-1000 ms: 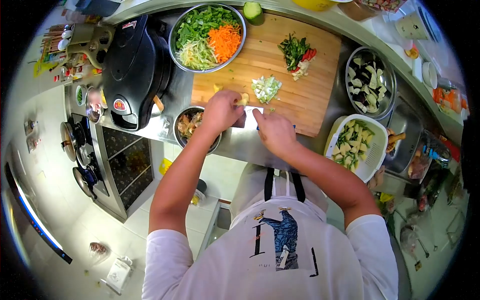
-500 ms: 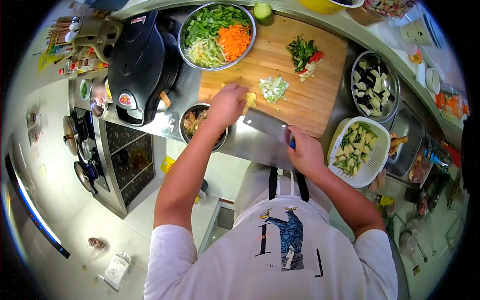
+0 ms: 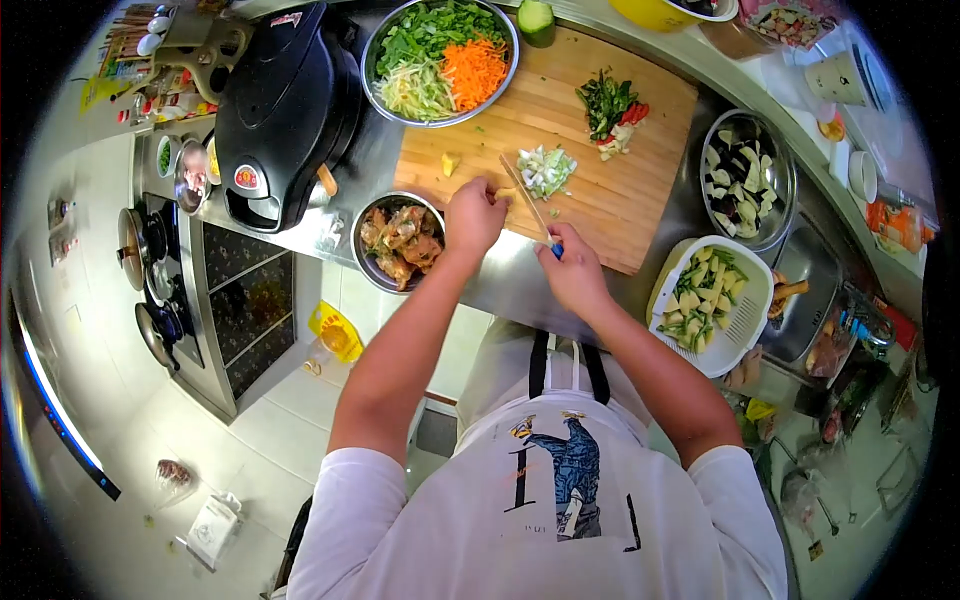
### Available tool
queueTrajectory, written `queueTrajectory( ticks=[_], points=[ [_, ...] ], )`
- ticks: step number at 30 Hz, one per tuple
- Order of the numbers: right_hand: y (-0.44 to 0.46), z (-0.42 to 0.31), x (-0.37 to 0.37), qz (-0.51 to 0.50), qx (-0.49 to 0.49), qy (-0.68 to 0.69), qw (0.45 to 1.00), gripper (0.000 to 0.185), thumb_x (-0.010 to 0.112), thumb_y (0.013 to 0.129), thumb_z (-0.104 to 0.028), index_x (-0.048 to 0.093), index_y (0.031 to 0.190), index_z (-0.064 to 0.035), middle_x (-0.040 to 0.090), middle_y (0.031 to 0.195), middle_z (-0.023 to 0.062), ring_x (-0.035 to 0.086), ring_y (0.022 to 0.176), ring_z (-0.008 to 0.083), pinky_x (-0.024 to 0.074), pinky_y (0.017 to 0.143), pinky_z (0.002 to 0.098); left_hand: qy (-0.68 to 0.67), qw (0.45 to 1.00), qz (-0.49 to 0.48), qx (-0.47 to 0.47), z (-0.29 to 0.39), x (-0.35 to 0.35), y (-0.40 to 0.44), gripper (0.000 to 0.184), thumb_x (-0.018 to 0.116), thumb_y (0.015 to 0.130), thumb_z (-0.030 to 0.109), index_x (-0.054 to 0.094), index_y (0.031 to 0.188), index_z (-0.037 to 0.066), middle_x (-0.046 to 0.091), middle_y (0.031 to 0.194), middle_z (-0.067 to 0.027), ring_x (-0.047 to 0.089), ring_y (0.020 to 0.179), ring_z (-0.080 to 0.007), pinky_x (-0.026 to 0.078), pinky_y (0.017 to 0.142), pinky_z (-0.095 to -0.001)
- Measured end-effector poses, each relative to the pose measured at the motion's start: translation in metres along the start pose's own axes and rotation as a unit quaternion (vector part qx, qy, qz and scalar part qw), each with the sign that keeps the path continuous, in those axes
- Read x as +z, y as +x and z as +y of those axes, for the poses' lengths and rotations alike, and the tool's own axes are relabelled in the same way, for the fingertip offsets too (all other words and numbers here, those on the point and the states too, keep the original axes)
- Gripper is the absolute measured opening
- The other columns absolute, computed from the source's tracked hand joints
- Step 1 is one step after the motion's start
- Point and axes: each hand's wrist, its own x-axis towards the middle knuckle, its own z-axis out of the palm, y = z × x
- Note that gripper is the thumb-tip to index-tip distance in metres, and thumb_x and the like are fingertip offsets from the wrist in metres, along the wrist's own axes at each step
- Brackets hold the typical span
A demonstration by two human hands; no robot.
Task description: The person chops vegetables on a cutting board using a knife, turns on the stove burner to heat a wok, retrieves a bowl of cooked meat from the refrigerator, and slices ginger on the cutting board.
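My right hand point(image 3: 571, 270) is wrapped round the blue handle of a kitchen knife point(image 3: 527, 200). The blade stands edge-on over the wooden cutting board point(image 3: 630, 225), its tip close to a pile of chopped pale green-white vegetable point(image 3: 546, 172). Left of the blade, my left hand point(image 3: 475, 217) has its fingers bent and pressed together on a small yellow piece that looks like ginger point(image 3: 504, 192), mostly hidden by the fingertips. Another yellow chunk point(image 3: 450, 163) lies further left on the board. Just below my left wrist is a metal bowl of browned meat pieces point(image 3: 402, 245).
Sliced green and red peppers point(image 3: 612, 112) lie on the board's far right. Behind stands a bowl of shredded vegetables point(image 3: 442, 62), beside a cut green vegetable point(image 3: 537, 22). Right are an eggplant bowl point(image 3: 742, 175) and a white basket point(image 3: 712, 305); left, a black electric griddle point(image 3: 283, 115).
The knife has turned from showing its broad side to edge-on and moved up over the board. My left hand has shifted right and down, onto the yellow piece, uncovering another chunk and the meat bowl.
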Motion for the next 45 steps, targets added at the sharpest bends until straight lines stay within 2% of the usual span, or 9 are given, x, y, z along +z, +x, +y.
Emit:
queueTrajectory(
  ticks=[1,3,9,14,17,25,32,41,45],
  points=[
    [0.005,-0.002,0.002,-0.011,0.005,0.004,1.0,0.036,0.062,0.084,-0.029,0.054,0.111,-0.007,0.061,0.077,0.017,0.06,0.073,0.0343,0.0476,0.069,0.0408,-0.002,1.0,0.002,-0.001,0.0,0.007,-0.004,0.023,0.069,0.073,0.015,0.062,0.09,0.002,0.061,0.088,-0.0168,0.061,0.076,-0.0341,0.05,0.069,-0.0413],
    [0.01,-0.003,0.006,-0.016,0.013,-0.002,1.0,0.036,0.062,0.084,-0.029,0.055,0.111,-0.0069,0.061,0.079,0.0177,0.061,0.075,0.0346,0.0476,0.07,0.041,-0.028,0.989,0.144,0.012,0.003,0.019,-0.013,0.024,0.07,0.073,0.018,0.061,0.088,0.001,0.061,0.085,-0.0165,0.062,0.072,-0.0334,0.05,0.066,-0.039],
    [0.019,0.001,0.013,-0.014,0.004,-0.039,0.999,0.035,0.06,0.085,-0.029,0.056,0.111,-0.0065,0.064,0.086,0.019,0.063,0.08,0.0341,0.0483,0.072,0.0407,-0.105,0.973,0.199,-0.046,0.002,0.032,-0.018,0.022,0.068,0.074,0.015,0.063,0.089,0.0,0.066,0.079,-0.0152,0.065,0.071,-0.028,0.051,0.066,-0.0358],
    [0.016,-0.008,0.011,-0.027,0.021,-0.056,0.998,0.035,0.057,0.086,-0.028,0.056,0.112,-0.005,0.065,0.091,0.0198,0.063,0.083,0.0354,0.0484,0.075,0.0419,-0.1,0.975,0.19,-0.052,0.002,0.032,-0.02,0.019,0.066,0.073,0.013,0.063,0.086,0.001,0.066,0.079,-0.0153,0.064,0.071,-0.0297,0.051,0.066,-0.0367],
    [0.012,-0.001,0.016,0.008,-0.089,-0.061,0.994,0.035,0.055,0.087,-0.025,0.056,0.115,-0.0045,0.064,0.092,0.0212,0.062,0.085,0.0379,0.0483,0.075,0.0435,-0.094,0.974,0.194,-0.066,0.007,0.031,-0.022,0.018,0.067,0.072,0.014,0.062,0.084,0.001,0.065,0.078,-0.0157,0.064,0.073,-0.0318,0.051,0.067,-0.0381],
    [0.015,-0.025,0.009,-0.011,-0.114,-0.294,0.949,0.013,0.047,0.086,-0.013,0.047,0.096,-0.0048,0.061,0.079,0.0224,0.058,0.077,0.043,0.043,0.067,0.0542,-0.107,0.975,0.176,-0.086,0.003,0.032,-0.019,0.018,0.066,0.071,0.015,0.058,0.077,0.001,0.062,0.08,-0.0178,0.06,0.075,-0.037,0.049,0.067,-0.043],
    [0.039,-0.004,0.017,0.014,-0.162,-0.231,0.959,0.014,0.049,0.087,-0.014,0.05,0.096,-0.003,0.059,0.074,0.0242,0.058,0.075,0.0445,0.0437,0.065,0.0535,-0.1,0.973,0.195,-0.069,0.0,0.038,-0.024,0.017,0.066,0.07,0.014,0.057,0.076,0.001,0.059,0.079,-0.0173,0.058,0.073,-0.037,0.048,0.065,-0.0439],
    [0.033,-0.026,0.019,-0.009,-0.064,-0.294,0.954,0.013,0.051,0.086,-0.013,0.052,0.096,-0.0039,0.059,0.076,0.025,0.058,0.075,0.0444,0.0434,0.064,0.053,-0.109,0.969,0.218,-0.047,-0.006,0.041,-0.019,0.021,0.067,0.07,0.019,0.057,0.074,0.001,0.06,0.079,-0.0172,0.058,0.075,-0.0369,0.048,0.066,-0.0428],
    [0.038,-0.012,0.02,0.013,-0.13,-0.246,0.96,0.014,0.052,0.085,-0.014,0.053,0.095,-0.0048,0.06,0.075,0.0243,0.058,0.074,0.0445,0.0436,0.063,0.0525,-0.109,0.966,0.229,-0.043,-0.007,0.043,-0.017,0.019,0.067,0.07,0.017,0.056,0.073,0.002,0.059,0.077,-0.0167,0.058,0.073,-0.0364,0.048,0.065,-0.0429]
  ],
)
